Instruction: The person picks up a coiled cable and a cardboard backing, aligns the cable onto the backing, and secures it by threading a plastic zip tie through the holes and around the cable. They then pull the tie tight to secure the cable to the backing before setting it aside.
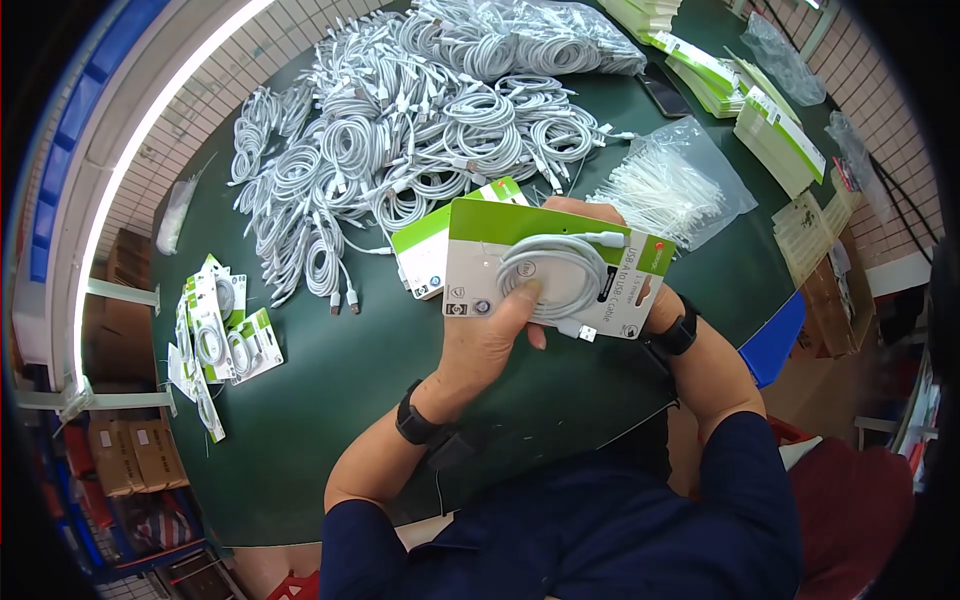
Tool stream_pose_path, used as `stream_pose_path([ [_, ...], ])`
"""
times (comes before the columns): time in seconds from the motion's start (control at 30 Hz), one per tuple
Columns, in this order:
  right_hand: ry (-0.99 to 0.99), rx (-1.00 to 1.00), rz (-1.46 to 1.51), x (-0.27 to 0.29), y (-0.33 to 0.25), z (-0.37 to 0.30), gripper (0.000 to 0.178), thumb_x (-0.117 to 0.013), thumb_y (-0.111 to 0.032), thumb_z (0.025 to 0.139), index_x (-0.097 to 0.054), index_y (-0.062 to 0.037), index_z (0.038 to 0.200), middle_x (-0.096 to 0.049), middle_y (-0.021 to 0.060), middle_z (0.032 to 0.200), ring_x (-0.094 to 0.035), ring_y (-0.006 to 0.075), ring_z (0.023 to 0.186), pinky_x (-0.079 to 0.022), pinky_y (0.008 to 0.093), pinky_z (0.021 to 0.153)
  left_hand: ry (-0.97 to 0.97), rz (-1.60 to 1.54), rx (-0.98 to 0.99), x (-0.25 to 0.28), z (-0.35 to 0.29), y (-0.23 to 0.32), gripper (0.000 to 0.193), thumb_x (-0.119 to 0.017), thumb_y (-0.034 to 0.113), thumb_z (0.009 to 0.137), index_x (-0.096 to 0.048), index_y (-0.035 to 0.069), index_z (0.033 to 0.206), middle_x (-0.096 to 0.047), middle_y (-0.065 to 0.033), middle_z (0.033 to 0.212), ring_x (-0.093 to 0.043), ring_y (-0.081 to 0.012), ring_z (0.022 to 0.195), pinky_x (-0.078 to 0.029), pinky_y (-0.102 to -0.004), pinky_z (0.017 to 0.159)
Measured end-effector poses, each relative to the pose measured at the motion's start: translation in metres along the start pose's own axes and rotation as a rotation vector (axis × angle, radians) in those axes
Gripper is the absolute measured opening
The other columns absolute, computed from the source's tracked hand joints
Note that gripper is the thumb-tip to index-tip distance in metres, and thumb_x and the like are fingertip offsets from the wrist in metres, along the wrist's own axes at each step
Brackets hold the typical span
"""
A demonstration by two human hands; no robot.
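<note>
A white and green cardboard backing card (472,250) is held up in front of me over the table. On its face lies a coiled white USB cable (598,275), one plug at the card's upper right and the other at the lower edge. My left hand (485,345) grips the card from below, its thumb pressing the coil flat. Mostly hidden behind the card, my right hand (585,208) supports it; some of its fingers show above the top edge. A second backing card (420,245) lies on the table just behind, partly covered.
A large heap of coiled white cables (350,145) spreads over the back of the dark green table (330,400). Carded cables (215,330) lie at the left. To the right are a bag of white cable ties (665,190), a phone (665,90) and stacked cards (780,140).
</note>
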State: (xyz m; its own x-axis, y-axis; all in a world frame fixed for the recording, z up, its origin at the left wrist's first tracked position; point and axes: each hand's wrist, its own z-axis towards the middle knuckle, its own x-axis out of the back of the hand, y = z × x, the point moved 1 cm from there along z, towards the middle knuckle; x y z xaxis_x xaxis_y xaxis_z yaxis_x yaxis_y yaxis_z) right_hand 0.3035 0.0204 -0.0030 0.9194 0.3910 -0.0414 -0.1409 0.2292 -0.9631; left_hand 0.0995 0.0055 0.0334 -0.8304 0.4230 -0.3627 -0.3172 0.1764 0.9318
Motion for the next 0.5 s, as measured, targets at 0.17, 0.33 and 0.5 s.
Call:
stream_pose_path([
  [0.17,0.174,-0.211,0.858,-0.005,0.041,-0.025,0.057,-0.069,-0.033,0.097,-0.052,-0.0039,0.144,-0.067,0.0133,0.13,-0.068,0.0184,0.111,-0.061,0.0333,0.086,0.022,-0.165,0.081,0.0,0.006,0.0,0.034,-0.065,0.006,0.095,-0.054,0.0,0.127,-0.066,-0.0101,0.107,-0.066,-0.0157,0.076,-0.052,-0.0269,0.05],
  [0.33,0.232,-0.275,1.015,-0.012,0.039,-0.023,0.059,-0.075,-0.025,0.094,-0.051,-0.0032,0.144,-0.066,0.014,0.131,-0.069,0.0219,0.112,-0.059,0.0337,0.093,0.021,-0.221,0.138,0.005,0.009,0.002,0.033,-0.066,0.005,0.094,-0.057,0.003,0.126,-0.067,-0.0088,0.107,-0.066,-0.0158,0.08,-0.053,-0.0275,0.055],
  [0.5,0.183,0.136,0.103,-0.005,0.002,0.008,0.037,-0.079,-0.026,0.091,-0.063,-0.0063,0.117,-0.07,0.0044,0.107,-0.067,0.0123,0.094,-0.057,0.0277,0.078,0.014,-0.15,0.104,0.009,0.01,-0.002,0.033,-0.068,0.003,0.092,-0.059,0.003,0.124,-0.067,-0.0084,0.11,-0.067,-0.0161,0.087,-0.054,-0.0279,0.061],
])
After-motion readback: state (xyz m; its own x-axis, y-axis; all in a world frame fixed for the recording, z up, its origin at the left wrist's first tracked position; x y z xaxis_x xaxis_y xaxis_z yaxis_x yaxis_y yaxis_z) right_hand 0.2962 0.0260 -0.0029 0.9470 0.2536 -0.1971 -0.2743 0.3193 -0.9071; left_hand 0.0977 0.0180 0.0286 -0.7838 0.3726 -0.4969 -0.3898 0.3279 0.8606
